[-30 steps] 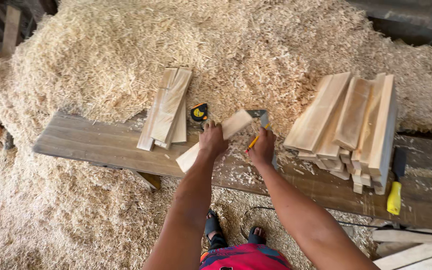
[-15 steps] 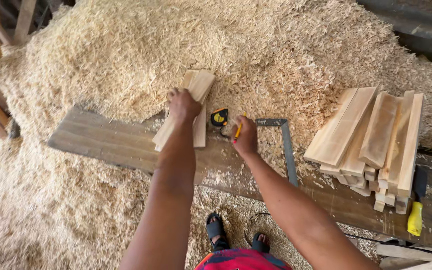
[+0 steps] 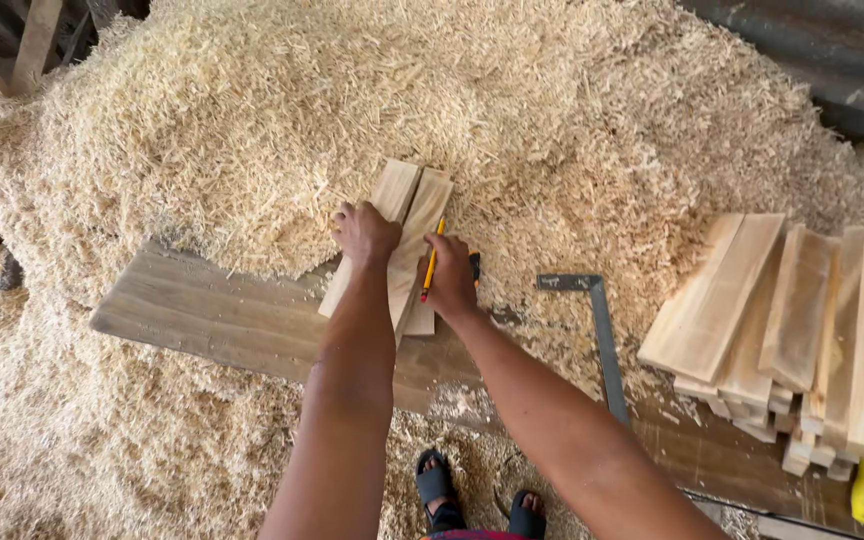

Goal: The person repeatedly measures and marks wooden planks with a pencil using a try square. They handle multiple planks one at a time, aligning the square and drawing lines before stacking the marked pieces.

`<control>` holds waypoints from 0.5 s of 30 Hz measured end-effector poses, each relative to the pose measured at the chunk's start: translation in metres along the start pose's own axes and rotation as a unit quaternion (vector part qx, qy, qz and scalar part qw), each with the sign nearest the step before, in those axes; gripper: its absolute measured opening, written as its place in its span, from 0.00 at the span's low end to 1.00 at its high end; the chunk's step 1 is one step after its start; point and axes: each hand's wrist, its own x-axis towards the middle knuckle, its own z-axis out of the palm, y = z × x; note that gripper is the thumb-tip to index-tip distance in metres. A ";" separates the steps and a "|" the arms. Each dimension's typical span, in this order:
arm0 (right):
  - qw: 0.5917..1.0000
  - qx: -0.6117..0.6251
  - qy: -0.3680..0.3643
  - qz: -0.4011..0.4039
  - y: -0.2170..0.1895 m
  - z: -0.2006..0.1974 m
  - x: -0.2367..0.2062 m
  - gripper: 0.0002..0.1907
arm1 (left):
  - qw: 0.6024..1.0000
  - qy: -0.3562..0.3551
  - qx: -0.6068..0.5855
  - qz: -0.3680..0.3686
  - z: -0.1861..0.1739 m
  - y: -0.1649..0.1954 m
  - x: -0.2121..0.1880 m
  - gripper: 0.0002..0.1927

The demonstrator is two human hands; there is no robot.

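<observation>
Head view: left hand (image 3: 364,232) pressed flat on the short boards (image 3: 392,250) lying on the bench (image 3: 202,315). Right hand (image 3: 449,280) grips a yellow pencil (image 3: 432,262) at their edge. Steel square (image 3: 597,325) lies apart. Advice: keep boards flush, pencil steady.

bright, even daylight, soft shadows under arms; sharp pic, slight wide-angle bend at edges, corners dim.
</observation>
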 end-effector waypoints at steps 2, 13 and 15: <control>1.000 -0.001 -0.006 0.010 0.000 0.004 0.006 0.19 | 1.000 0.020 0.001 0.019 0.007 -0.004 0.005 0.32; 0.998 -0.020 0.014 0.065 0.052 -0.083 0.005 0.27 | 0.993 0.021 0.067 0.100 0.045 0.083 -0.020 0.30; 0.996 -0.052 0.058 0.050 0.068 -0.116 0.004 0.22 | 0.991 -0.004 0.031 0.129 0.059 0.135 -0.042 0.28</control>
